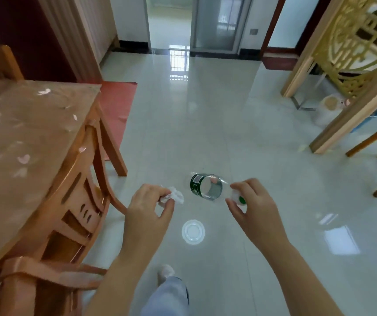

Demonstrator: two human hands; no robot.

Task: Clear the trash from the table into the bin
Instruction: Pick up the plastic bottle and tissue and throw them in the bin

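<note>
Left grip (pixel 151 201) and right grip (pixel 251 201) are loaded, just right of the worktop (pixel 23 124).
Left grip pinches a crumpled tissue (pixel 175 196); right grip holds a clear plastic bottle (pixel 205 187) at its green-capped end, above the floor. No bin in view: keep both holds firm until over it.

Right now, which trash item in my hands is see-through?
The clear plastic bottle with the green cap, gripped by your right hand; your left hand pinches an opaque crumpled white tissue.
</note>
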